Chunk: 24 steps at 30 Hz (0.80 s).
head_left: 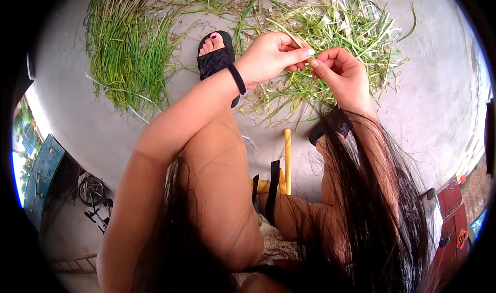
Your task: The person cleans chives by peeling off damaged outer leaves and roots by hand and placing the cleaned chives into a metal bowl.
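Observation:
In the upper middle of the head view, my left hand (pixel 276 56) pinches a thin pale-green stalk (pixel 284 28) between thumb and fingers. A black band circles that wrist. My right hand (pixel 343 76) is almost touching the left one, its thumb and forefinger pressed together at the stalk's lower end. The exact contact there is too small to make out. Beneath both hands spreads a loose heap of cut green and pale leaves (pixel 356 27). Off to the left lies a bundle of long, thin green stalks (pixel 129 50), mostly side by side.
My feet, in black sandals (pixel 216 58), rest on the grey concrete floor (pixel 206 117) close to the heaps. A yellow tubular frame (pixel 288 159) stands between my legs. Long dark hair hangs over my right arm. A bicycle (pixel 93 195) is at the far left.

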Available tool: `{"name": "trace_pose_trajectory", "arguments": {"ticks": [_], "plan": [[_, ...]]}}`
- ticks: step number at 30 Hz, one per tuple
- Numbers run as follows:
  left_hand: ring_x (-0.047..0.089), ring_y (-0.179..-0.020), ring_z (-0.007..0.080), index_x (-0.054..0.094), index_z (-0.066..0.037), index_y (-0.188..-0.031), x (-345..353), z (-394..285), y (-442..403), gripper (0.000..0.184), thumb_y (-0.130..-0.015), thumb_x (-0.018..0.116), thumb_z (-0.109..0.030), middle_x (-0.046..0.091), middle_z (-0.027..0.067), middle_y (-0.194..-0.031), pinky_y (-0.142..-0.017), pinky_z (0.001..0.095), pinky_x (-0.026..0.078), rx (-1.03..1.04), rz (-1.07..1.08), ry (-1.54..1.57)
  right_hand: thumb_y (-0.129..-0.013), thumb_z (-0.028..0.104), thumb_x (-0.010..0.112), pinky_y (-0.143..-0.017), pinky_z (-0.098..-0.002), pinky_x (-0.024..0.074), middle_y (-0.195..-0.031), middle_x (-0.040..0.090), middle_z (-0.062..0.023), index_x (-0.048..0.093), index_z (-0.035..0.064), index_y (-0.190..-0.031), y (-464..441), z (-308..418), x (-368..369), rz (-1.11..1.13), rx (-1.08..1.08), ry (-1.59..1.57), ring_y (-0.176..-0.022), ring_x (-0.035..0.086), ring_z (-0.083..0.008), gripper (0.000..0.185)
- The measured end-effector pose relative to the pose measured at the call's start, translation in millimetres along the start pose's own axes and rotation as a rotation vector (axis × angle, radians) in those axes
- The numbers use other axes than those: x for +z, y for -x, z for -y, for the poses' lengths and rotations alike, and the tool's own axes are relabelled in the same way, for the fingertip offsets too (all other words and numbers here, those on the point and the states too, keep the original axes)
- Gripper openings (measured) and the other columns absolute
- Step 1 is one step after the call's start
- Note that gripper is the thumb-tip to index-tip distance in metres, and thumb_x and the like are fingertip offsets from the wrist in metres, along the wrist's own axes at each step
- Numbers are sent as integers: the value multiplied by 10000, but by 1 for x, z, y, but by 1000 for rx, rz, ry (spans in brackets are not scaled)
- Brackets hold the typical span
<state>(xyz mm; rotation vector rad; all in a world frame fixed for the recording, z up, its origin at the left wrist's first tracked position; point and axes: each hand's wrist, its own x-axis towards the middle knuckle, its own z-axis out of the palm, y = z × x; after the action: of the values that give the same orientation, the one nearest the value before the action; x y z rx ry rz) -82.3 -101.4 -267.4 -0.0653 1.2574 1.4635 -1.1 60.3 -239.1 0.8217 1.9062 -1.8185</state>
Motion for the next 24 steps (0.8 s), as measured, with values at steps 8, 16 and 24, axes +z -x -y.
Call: {"name": "trace_pose_trajectory", "arguments": {"ticks": [8, 16, 24], "plan": [[549, -690, 64, 609, -9, -913, -9, 8, -7, 233, -880, 551, -233, 614, 17, -790, -627, 194, 459, 15, 14, -70, -813, 108, 626, -576, -208, 452, -688, 620, -30, 598, 20, -860, -2, -2, -12, -54, -78, 265, -629, 576, -70, 104], [547, -946, 122, 530, -22, -1137, -17, 14, -16, 336, -905, 505, -263, 579, 56, -1046, -803, 248, 439, -59, 119, -226, -834, 135, 601, -600, -212, 451, -701, 633, -50, 609, 18, -877, -5, -6, -35, -98, -40, 382, -646, 580, -66, 124], [478, -1042, 286, 561, -123, -1081, -125, 32, -90, 357, -737, 634, -187, 512, 99, -1073, -897, 383, 391, 472, -825, -1356, -808, 201, 612, -802, -385, 439, -1008, 580, -186, 567, 9, -1040, -5, -34, -71, -227, -239, 936, -924, 556, -351, 305]]}}
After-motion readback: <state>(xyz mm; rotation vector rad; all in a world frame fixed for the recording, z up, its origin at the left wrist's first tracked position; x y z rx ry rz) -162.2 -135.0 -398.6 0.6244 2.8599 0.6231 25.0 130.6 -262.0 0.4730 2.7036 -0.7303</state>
